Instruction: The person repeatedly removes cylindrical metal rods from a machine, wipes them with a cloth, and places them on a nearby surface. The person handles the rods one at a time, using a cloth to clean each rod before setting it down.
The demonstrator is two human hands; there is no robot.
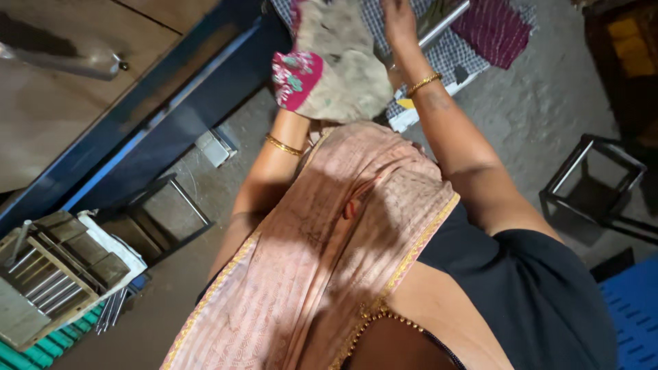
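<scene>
Head view: the left hand point(312, 103) is hidden under a rag point(339, 65) it holds up; its grip cannot be seen. The right hand point(399, 24) lies flat and open on checked cloth point(445, 51). The rag looks soft, light and limp; a bunched edge seems the best hold.

Hands at work over cloth on a workshop floor

The left hand point(301, 75) is hidden under a dirty rag point(343, 65) with a pink patterned patch; the right hand point(399, 24) presses on checked cloth point(445, 51) beside a metal rod point(445, 24).
</scene>
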